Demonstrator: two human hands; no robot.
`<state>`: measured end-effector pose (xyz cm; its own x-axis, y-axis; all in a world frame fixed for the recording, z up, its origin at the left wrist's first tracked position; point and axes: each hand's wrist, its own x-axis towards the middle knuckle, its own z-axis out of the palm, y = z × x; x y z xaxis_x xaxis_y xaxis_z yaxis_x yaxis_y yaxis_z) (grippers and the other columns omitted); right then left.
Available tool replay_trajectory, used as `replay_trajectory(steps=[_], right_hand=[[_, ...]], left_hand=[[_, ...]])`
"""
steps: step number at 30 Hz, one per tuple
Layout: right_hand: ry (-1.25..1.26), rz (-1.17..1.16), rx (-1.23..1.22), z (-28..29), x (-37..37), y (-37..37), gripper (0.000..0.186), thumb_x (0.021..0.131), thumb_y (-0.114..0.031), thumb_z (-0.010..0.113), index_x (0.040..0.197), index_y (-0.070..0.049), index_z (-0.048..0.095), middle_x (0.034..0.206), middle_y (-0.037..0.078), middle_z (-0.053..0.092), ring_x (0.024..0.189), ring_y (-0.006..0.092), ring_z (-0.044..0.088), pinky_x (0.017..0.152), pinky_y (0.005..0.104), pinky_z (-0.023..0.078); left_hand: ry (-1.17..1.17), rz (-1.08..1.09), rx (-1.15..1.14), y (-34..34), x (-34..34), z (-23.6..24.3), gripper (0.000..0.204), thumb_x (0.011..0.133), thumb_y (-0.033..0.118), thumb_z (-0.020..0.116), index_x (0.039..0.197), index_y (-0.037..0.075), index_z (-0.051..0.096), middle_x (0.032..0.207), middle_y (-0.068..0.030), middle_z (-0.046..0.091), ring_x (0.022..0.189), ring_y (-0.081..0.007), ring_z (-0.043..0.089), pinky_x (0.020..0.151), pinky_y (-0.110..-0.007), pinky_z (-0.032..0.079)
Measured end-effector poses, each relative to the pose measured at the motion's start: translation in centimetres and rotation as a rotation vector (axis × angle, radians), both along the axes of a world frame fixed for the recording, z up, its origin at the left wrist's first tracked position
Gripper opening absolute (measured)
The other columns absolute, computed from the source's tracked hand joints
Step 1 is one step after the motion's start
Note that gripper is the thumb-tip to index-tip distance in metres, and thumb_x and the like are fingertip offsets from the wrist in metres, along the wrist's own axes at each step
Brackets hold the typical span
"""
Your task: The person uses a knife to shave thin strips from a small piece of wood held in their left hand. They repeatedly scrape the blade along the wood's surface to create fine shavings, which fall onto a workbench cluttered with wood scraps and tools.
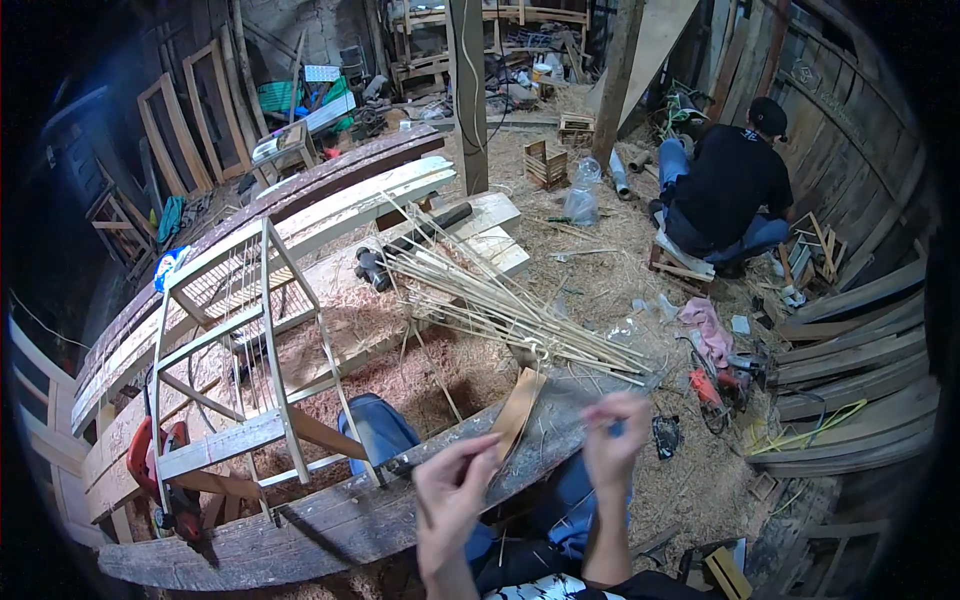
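The setting is a cluttered woodworking shed with a sawdust-covered floor (640, 290) and timber frames leaning on the walls. A rough plank bench (330, 520) runs across the lower frame.

The left hand (452, 497) is pinched shut on the lower end of a thin brown wooden strip (518, 410), which rises tilted above the bench edge. The right hand (614, 442) is raised beside the strip and motion-blurred; whether its fingers grip anything cannot be told.

Procedure note: support the strip close to the point being worked, since a thin strip is likely to flex or split. Keep it over the bench edge, clear of the knees below.

Surroundings: a bundle of thin bamboo slivers (510, 305) lies fanned across the planks just beyond the strip, near enough to snag it. A pale wooden chair frame (240, 340) stands on the bench to the left, with a red power tool (160, 470) beneath it. Another red power tool (712, 388) and a pink cloth (706, 328) lie on the floor to the right. A second person (728, 195) in black sits well apart, facing away.
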<state>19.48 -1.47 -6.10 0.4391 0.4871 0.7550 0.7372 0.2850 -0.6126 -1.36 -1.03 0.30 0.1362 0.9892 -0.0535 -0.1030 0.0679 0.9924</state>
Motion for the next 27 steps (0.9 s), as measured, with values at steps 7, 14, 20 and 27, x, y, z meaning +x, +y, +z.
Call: replay_trajectory(steps=[7,14,20,27], right_hand=[[0.296,-0.137,-0.064,-0.1,4.7,-3.4,0.037,0.086,-0.032,0.077,0.091,-0.004,0.054,0.091,0.006,0.056,0.085,0.0182,0.053,0.077,0.0314,0.044],[0.141,0.213,-0.075,2.3,-2.7,-1.4,0.039,0.073,-0.034,0.086,0.085,-0.009,0.058,0.082,0.005,0.066,0.076,0.0242,0.060,0.072,0.0364,0.045],[0.014,0.400,-0.110,4.0,-5.1,-1.3,0.037,0.070,-0.035,0.086,0.085,-0.013,0.060,0.080,0.001,0.068,0.070,0.0199,0.062,0.067,0.0343,0.039],[-0.047,0.421,-0.089,4.3,-4.8,-1.6,0.038,0.069,-0.036,0.085,0.086,-0.014,0.060,0.082,0.000,0.069,0.070,0.0194,0.062,0.069,0.0354,0.040]], left_hand=[[-0.074,0.256,0.016,0.2,-2.9,1.1,0.020,0.092,0.005,0.062,0.110,-0.003,0.065,0.075,-0.0021,0.061,0.058,-0.0031,0.045,0.053,-0.018,0.032],[-0.242,0.009,-0.056,-0.1,-0.3,0.1,0.019,0.095,0.002,0.061,0.112,-0.004,0.067,0.086,-0.0026,0.066,0.071,-0.0050,0.055,0.061,-0.020,0.043],[-0.209,-0.011,-0.068,-0.9,0.7,0.7,0.021,0.091,0.001,0.065,0.112,-0.004,0.066,0.092,-0.0024,0.066,0.076,-0.0047,0.056,0.066,-0.019,0.043],[-0.111,-0.003,0.098,-1.3,0.7,0.6,0.012,0.091,0.002,0.066,0.101,-0.004,0.066,0.096,-0.0058,0.069,0.087,-0.0073,0.060,0.077,-0.022,0.048]])
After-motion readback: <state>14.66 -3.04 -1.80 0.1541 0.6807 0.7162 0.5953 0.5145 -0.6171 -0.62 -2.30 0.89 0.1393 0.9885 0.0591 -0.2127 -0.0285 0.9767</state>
